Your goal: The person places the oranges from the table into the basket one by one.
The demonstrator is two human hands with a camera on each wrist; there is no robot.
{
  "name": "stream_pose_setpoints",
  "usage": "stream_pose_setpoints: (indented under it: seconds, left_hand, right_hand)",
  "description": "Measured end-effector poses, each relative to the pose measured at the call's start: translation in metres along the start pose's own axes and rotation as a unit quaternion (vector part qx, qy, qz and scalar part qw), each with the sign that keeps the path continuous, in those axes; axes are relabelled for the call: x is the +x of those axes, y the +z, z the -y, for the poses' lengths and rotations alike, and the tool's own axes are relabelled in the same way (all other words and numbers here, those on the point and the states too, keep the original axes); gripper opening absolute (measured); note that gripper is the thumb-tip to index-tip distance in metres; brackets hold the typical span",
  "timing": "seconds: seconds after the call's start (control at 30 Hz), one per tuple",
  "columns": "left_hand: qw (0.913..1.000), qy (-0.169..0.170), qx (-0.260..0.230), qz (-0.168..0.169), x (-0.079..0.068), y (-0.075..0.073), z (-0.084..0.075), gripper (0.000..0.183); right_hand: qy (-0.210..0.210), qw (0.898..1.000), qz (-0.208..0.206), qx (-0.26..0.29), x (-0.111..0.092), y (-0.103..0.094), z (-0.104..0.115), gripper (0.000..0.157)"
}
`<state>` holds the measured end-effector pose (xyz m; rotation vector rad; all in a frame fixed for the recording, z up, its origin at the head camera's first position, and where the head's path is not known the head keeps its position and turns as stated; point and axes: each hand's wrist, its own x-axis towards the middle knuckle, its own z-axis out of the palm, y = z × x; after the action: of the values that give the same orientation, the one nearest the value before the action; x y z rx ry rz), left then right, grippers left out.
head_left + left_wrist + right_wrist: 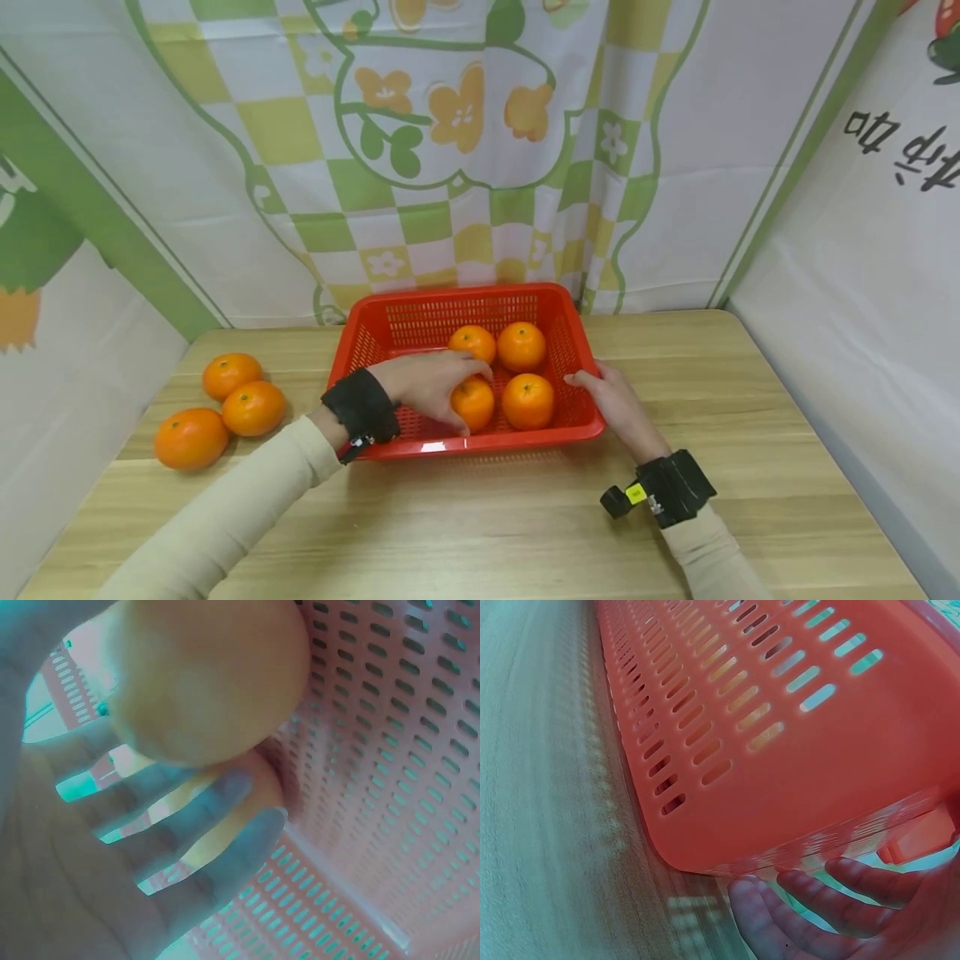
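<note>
A red plastic basket (465,443) with slotted walls stands on the table and holds several mandarins. My left hand (431,385) reaches in over its left side, thumb and fingers around the front-left mandarin (474,406). The left wrist view shows that mandarin (217,675) large beside the spread fingers, with another mandarin (251,787) partly behind them. At the basket's right end, my right hand (618,406) grips the rim, its thumb over the edge. In the right wrist view, its fingers (840,900) lie along the outside of the basket wall (802,780).
Three loose mandarins, one of them at the front (191,438), lie in a cluster on the wooden table (510,525) left of the basket. A patterned curtain (450,208) hangs close behind the basket, and white printed cloth (847,275) flanks the table.
</note>
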<state>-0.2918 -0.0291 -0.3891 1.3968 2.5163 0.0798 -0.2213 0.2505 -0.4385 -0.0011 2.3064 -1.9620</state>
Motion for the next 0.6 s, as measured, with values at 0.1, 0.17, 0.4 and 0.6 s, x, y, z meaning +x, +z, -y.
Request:
stream_pose_setpoints:
  seconds: [0.1, 0.17, 0.4, 0.6]
  left_hand:
    - [0.9999, -0.014, -0.001, -0.007, -0.005, -0.005, 0.0, 0.078]
    - [0.9997, -0.024, 0.001, -0.011, -0.009, -0.008, 0.0, 0.08]
    - [0.9979, -0.063, 0.002, -0.014, -0.024, -0.015, 0.003, 0.089]
    - [0.9968, -0.076, 0.013, -0.021, -0.036, -0.016, 0.01, 0.087]
  right_hand:
    - [0.002, 1.0, -0.001, -0.002, 0.0, 0.0, -0.001, 0.04]
    - [0.003, 1.0, -0.001, -0.004, 0.0, 0.0, -0.001, 0.04]
    - [0.0, 1.0, 0.002, 0.0, 0.001, 0.0, -0.002, 0.041]
    - [0.003, 1.0, 0.007, 0.001, 0.0, 0.0, -0.002, 0.041]
